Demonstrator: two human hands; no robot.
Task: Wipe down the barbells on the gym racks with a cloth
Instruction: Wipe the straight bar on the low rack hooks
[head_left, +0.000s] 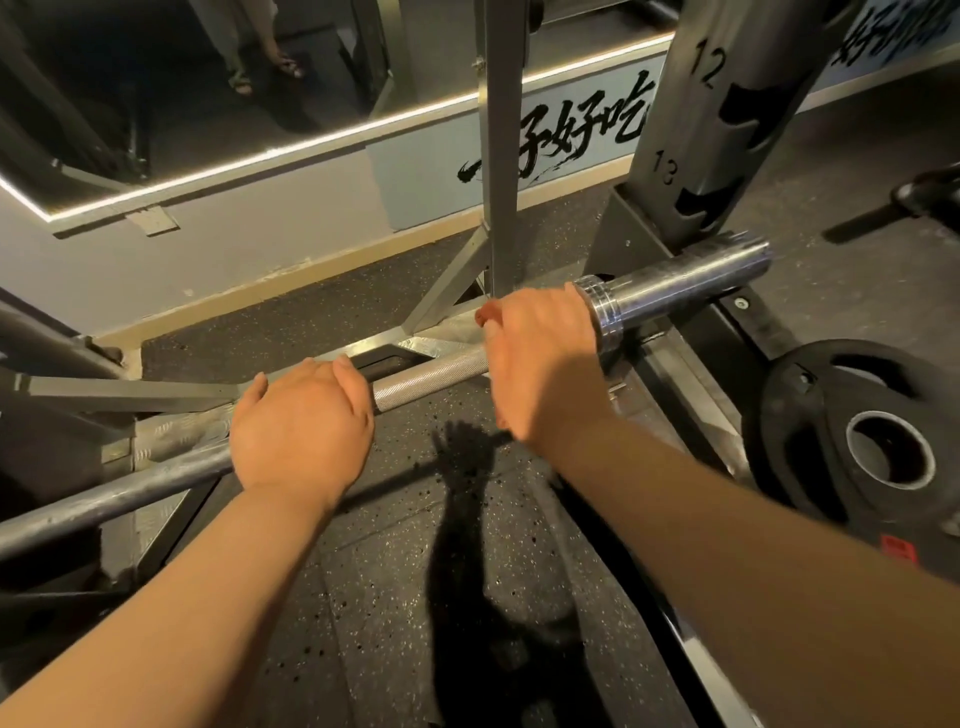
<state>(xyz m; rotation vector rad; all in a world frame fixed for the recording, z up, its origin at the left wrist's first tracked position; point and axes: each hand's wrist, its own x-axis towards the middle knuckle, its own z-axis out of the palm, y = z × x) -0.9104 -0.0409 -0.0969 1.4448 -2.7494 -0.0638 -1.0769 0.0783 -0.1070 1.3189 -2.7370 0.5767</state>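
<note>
**Both hands on the bar at the gym rack**

A speckled black rubber floor spreads under a steel rack, whose notched upright bears the numbers 12 and 13. A wall mirror edged with a light strip hangs behind. The barbell runs from lower left to upper right across the rack's foot. Its smooth sleeve passes in front of the numbered upright. A black weight plate sits to the right, below the sleeve. The person's left grip is wrapped over the shaft, beside the knurled stretch. The right grip clasps the shaft hard against the collar. A scrap of red cloth shows at its fingertips, pressed to the bar.
</note>
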